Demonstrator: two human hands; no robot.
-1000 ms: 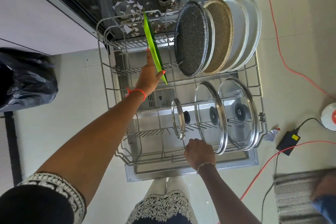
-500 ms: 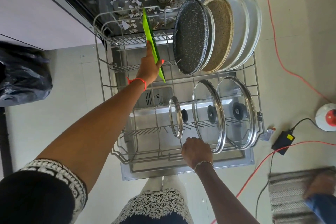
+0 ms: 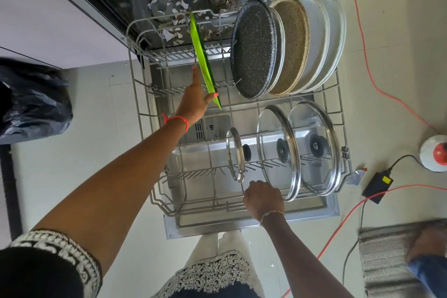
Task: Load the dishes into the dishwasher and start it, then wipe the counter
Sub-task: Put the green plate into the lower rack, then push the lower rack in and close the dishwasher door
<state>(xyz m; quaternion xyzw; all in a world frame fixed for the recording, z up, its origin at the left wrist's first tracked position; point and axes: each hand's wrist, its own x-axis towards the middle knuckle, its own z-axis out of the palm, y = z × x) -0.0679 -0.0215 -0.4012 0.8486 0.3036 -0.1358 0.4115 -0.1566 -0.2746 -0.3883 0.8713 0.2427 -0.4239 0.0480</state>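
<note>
A pale beige tiled floor (image 3: 84, 152) fills most of the view, brightly and evenly lit. At upper left stands a flat white cabinet panel (image 3: 48, 19). A crumpled black plastic bag (image 3: 31, 104) lies on the floor below it. On the right, a thin orange cable (image 3: 377, 80) snakes across the tiles. Near it lies a black power adapter with a yellow label (image 3: 376, 185), whose black lead (image 3: 401, 159) runs toward a round white object with a red top (image 3: 435, 152). A grey striped woven mat (image 3: 384, 261) lies at lower right.
</note>
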